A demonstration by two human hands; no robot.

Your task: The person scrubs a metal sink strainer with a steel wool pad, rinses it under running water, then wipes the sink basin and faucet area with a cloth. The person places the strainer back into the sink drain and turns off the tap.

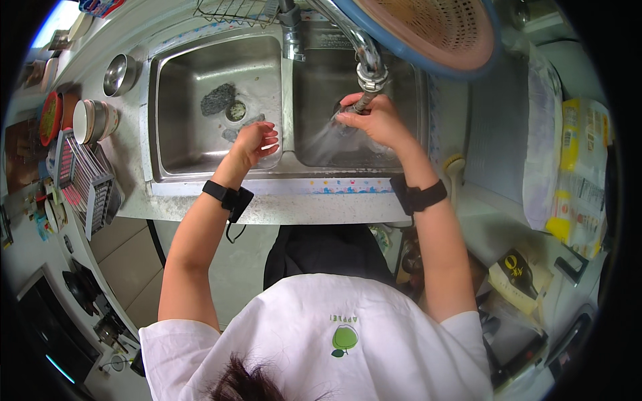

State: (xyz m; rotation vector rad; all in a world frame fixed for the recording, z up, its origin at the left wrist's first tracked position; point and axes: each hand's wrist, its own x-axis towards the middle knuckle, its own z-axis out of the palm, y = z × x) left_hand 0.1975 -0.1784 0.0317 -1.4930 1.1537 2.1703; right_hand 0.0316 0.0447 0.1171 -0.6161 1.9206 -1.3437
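Observation:
My right hand [373, 118] grips the spray head at the end of the faucet's flexible hose [362, 102], over the right basin of a double stainless steel sink [288, 113]. Water sprays from it towards the lower left of that basin. My left hand [258, 141] hangs over the left basin, fingers apart and slightly curled, with nothing seen in it. Near it on the basin floor lie a dark steel wool scourer [217, 99], a drain [235, 111] holding pale scraps, and greyish pieces [230, 135] partly behind the hand.
Colanders and basins [431, 30] overhang the right basin at the top. A metal bowl [119, 75], stacked bowls [95, 122] and a dish rack with plates [88, 175] stand left of the sink. A brush [454, 173] lies to the right, near yellow packages [577, 175].

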